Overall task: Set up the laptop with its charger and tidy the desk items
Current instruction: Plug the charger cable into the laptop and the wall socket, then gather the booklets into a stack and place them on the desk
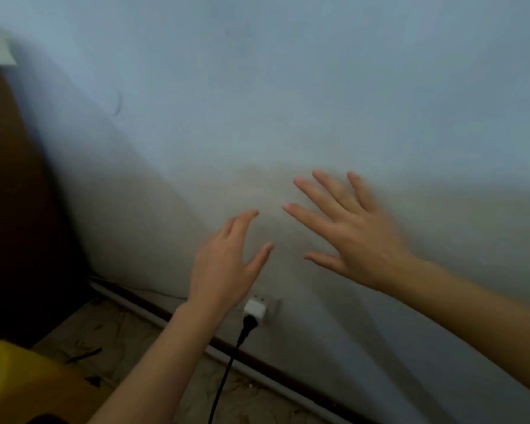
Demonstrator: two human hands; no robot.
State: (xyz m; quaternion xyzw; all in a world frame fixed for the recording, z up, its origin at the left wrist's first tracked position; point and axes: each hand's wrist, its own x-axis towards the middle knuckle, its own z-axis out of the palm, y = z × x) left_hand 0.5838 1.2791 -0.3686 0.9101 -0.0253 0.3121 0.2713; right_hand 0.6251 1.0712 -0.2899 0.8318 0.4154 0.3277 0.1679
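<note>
A white plug adapter (255,310) sits in the wall low down, close to the floor. A black plug with its black cable (227,368) is pushed into the adapter and runs down out of view. My left hand (224,267) hovers just above the adapter, fingers apart, holding nothing. My right hand (349,237) is spread flat in front of the pale wall to the right, empty as well. No laptop is in view.
The pale blue wall (288,87) fills most of the view. A dark wooden piece of furniture (16,209) stands at the left. A yellow object (22,384) is at the bottom left. Patterned floor (141,332) and a skirting strip run below.
</note>
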